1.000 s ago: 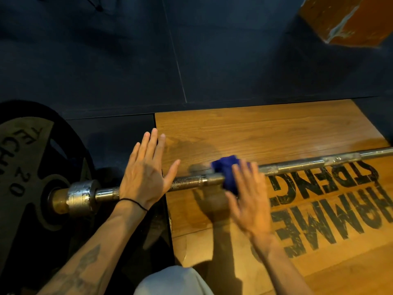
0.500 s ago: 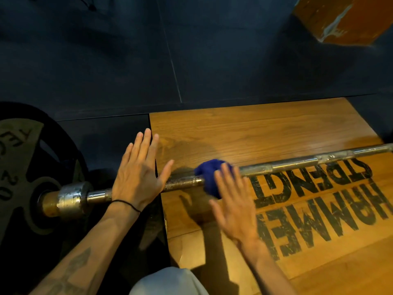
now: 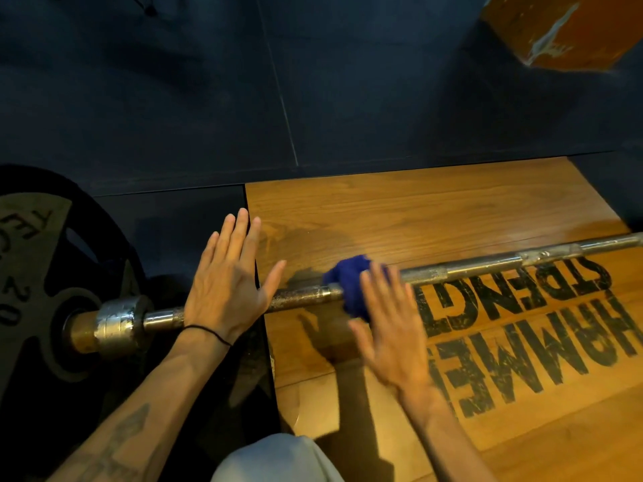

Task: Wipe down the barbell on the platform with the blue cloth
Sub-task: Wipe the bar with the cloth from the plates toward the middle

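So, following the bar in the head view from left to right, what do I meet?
Plate → collar → left hand → blue cloth → right hand → bare bar.

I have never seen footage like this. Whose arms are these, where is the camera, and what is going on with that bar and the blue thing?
There is no machine here: a person wears a camera on the head, looking down at their own hands. A barbell lies across a wooden platform with black lettering, and a black weight plate sits on its end at the left. The left hand rests flat on the bar, fingers straight. The right hand, also flat, presses a blue cloth bunched around the bar to wipe it. An orange box stands at the top right.
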